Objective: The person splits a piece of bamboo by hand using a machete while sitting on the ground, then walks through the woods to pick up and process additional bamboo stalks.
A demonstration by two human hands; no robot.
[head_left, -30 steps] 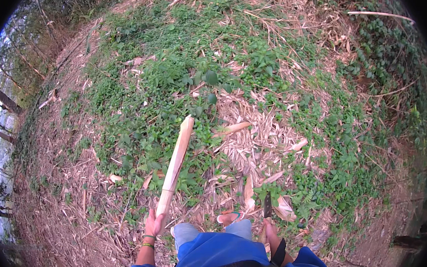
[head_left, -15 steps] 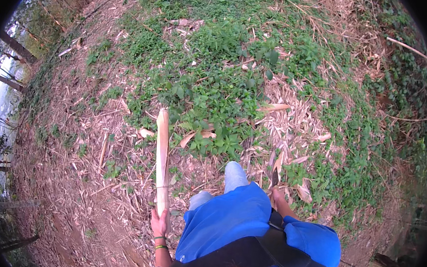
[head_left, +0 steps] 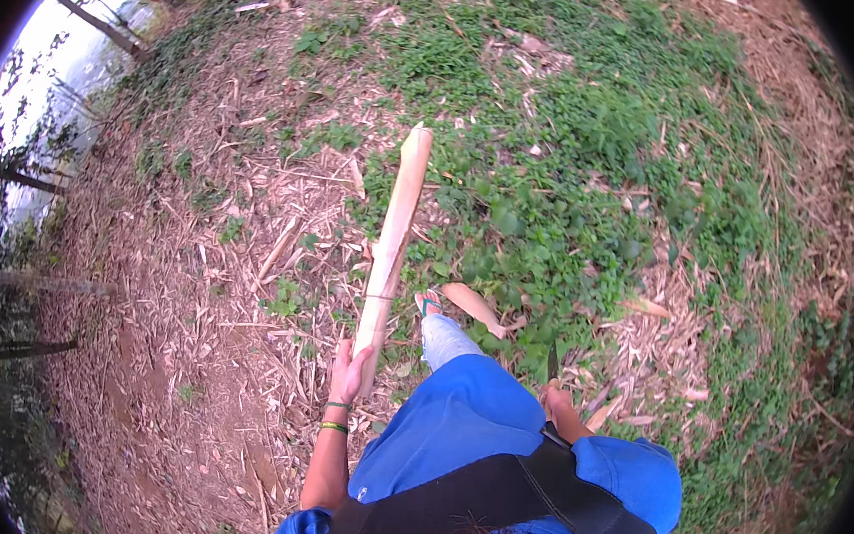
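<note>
Left hand: fingers wrapped round the long pale strip near its lower end, thumb along the right side, a short stub poking out below the palm. Strip points up and away from me, slightly tilted right, with a thin band around it below the middle; most of its length is past my grip, above the littered ground.

Right hand: closed around the knife, dark blade forward; handle mostly covered, so exact finger placement I can't tell. Hands well apart, my blue garment between them.

My sandalled foot is out front, just right of the strip, with a loose pale sheath on the ground just beside it and green plants beyond.

To hold this well: snug left grip, no crushing, since the strip looks light and may split. Gripped this low it likely wants to tip, so wrist firm, far end clear of the plants. Blade should point away from leg and garment, hands wide apart, foot placed flat on the litter, which could slide.
</note>
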